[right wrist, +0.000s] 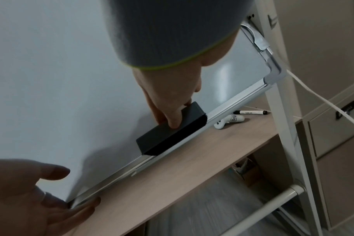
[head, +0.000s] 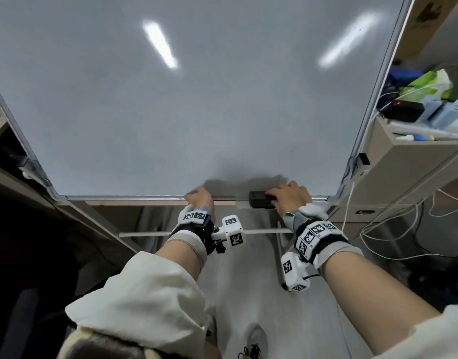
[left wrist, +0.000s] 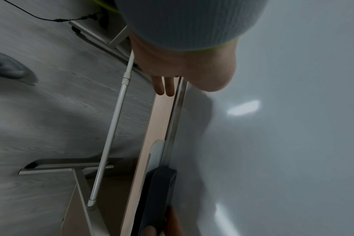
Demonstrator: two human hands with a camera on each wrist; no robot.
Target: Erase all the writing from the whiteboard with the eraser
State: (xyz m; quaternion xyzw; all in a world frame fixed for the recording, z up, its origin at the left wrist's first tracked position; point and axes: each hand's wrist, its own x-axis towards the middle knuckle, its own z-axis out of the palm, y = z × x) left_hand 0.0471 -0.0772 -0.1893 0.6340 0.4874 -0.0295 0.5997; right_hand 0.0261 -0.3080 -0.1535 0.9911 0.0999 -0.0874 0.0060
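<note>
The whiteboard (head: pixel 171 112) fills the head view, and its surface shows only light reflections, no writing that I can make out. The black eraser (head: pixel 257 199) (right wrist: pixel 172 135) sits flat on the board against the bottom frame, right of centre. My right hand (head: pixel 287 195) (right wrist: pixel 170 118) grips it, fingers along one long side and thumb on the other. My left hand (head: pixel 198 196) (right wrist: pixel 40 191) rests at the bottom frame to the eraser's left. Its thumb lies on the board face and its straight fingers (left wrist: pixel 165 86) lie on the wooden ledge (right wrist: pixel 182 172).
On the ledge at the right lie a black marker (right wrist: pixel 251 112) and a small white device (right wrist: pixel 228 121). A cluttered shelf (head: pixel 417 151) stands right of the board, with white cables (head: pixel 393 229) hanging below it. The stand's crossbar (head: pixel 145 233) runs under the ledge.
</note>
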